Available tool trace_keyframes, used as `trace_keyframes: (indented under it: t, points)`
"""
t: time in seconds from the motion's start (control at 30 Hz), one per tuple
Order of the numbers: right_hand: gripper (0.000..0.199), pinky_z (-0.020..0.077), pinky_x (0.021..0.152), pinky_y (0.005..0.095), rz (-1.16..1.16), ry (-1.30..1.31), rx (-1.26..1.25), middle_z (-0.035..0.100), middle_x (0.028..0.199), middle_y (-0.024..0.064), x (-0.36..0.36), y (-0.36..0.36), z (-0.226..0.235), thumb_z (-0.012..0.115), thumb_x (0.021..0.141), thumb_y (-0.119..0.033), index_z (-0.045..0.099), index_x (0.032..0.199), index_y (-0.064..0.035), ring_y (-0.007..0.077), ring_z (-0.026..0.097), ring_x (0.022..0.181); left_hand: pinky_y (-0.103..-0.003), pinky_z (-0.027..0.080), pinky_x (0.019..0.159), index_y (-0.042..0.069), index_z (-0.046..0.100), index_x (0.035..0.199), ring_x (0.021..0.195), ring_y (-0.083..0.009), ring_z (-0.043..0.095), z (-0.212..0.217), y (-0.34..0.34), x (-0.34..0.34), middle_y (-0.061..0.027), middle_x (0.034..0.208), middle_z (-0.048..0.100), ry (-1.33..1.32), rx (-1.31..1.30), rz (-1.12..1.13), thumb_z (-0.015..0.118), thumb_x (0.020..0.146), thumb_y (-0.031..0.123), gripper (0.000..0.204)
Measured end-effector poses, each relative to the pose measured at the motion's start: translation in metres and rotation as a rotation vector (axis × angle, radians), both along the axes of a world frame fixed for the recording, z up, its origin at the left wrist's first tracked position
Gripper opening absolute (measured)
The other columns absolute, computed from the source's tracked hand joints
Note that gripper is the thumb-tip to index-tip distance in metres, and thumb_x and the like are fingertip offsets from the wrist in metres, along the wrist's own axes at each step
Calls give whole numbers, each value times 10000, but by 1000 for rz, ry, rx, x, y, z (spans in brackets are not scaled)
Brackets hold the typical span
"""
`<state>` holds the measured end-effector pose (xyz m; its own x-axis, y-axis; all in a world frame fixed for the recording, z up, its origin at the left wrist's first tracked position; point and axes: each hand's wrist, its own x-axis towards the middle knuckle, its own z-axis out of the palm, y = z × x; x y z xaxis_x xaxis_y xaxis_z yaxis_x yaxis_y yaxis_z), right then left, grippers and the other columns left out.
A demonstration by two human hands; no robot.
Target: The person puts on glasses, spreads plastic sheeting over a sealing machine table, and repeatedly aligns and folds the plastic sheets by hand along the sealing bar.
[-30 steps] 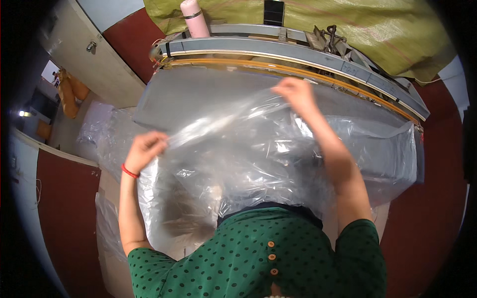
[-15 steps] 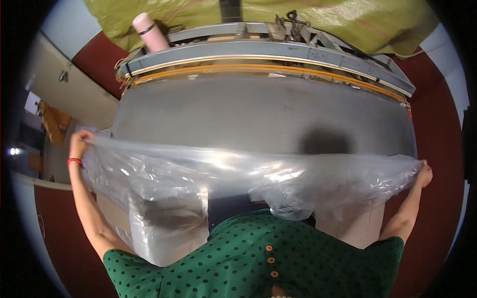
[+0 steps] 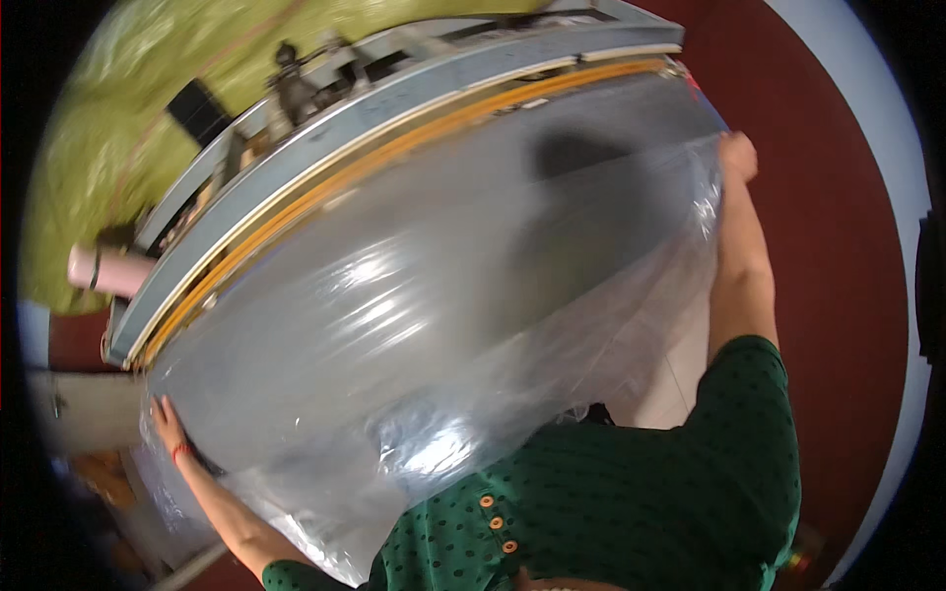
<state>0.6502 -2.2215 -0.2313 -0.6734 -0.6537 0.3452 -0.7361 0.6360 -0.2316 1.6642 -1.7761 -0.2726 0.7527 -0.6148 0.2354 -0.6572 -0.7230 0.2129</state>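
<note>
A clear plastic sheet (image 3: pixel 394 335) lies over most of the grey work surface (image 3: pixel 473 148), shiny with folds and bright reflections. At the sheet's right end, my right hand (image 3: pixel 737 156) is closed on its edge, near the far right corner of the surface. Against the left end of the surface rests my left hand (image 3: pixel 169 426), its fingers stretched out on the plastic. The near part of the sheet hangs in loose folds in front of my body. A dark shadow falls across the right half of the surface.
Along the far side runs a blue-grey metal frame (image 3: pixel 296 138) with an orange strip (image 3: pixel 394 148). A pink bottle (image 3: pixel 108 271) and a metal clamp-like fitting (image 3: pixel 289 84) sit by it. Yellow-green sheeting (image 3: pixel 99 138) lies behind. A dark red wall or floor area (image 3: pixel 838 295) is at right.
The view has turned, tilting the surface. My right hand has carried its edge of the sheet to the far corner, spreading plastic over the surface. My left hand's fingers now lie outstretched.
</note>
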Motion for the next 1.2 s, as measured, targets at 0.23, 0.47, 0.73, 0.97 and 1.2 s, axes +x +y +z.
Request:
trace_keyframes:
  t: [0.23,0.47,0.73,0.97,1.2]
  points:
    - [249,489,731,402,-30,71,-14,626,915,151,-2,-15,2,430,815,-189,602,937,-56,289,609,878,-312,444,810,-17,570,1040,922,-208,568,38,-89,-86,-123,1048,588,-246,-443,-15,485,870,283,355]
    - [206,498,693,380,-28,87,-102,633,872,150,-35,4,-7,436,812,-169,563,908,-38,281,622,824,-340,362,911,14,527,1082,1028,-205,510,115,-191,-579,-115,1099,552,1569,100,-1217,595,781,237,380]
    - [210,502,682,376,61,31,-98,634,868,152,-10,-9,-7,416,827,-159,561,910,-31,279,623,822,-296,431,826,-11,517,1093,992,-227,545,61,-197,-733,-135,1025,594,1034,866,-1590,661,729,131,417]
    - [236,504,684,389,91,112,-77,633,865,159,-10,14,7,419,824,-168,578,912,-19,284,625,819,-420,442,818,-2,471,1139,978,-280,526,54,-128,-445,-169,1094,528,2023,-914,-1254,533,775,337,501]
    - [313,453,770,450,103,60,-21,595,992,161,-22,-1,-8,470,833,-320,528,1045,-98,345,565,938,-417,290,993,165,328,1300,1180,-247,345,26,-33,-414,-88,1305,357,2346,-1326,-669,562,761,478,666]
